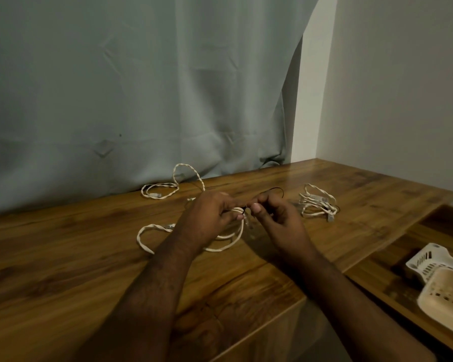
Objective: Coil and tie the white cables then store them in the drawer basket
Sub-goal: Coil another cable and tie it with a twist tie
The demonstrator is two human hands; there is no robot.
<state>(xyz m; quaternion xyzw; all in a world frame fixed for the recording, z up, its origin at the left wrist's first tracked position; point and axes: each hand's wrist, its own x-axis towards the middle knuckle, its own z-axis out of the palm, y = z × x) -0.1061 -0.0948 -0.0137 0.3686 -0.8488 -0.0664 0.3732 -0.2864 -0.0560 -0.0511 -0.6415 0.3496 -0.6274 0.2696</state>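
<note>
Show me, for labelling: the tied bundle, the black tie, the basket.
tied bundle (316,205): head view, its middle strands.
black tie (275,189): head view, its raised loop.
basket (429,257): head view, its slotted wall.

Hanging behind a brown wooden table (63,257): a big grey curtain (115,87). Standing beside it: a white wall (403,87).

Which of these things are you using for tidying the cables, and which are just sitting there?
For the job:
- cable being coiled, in the left hand
- black tie, pinched by the right hand
- loose cable
- bundled cable
- white basket
- cream basket

Just there:
- curtain
- wooden table
</note>
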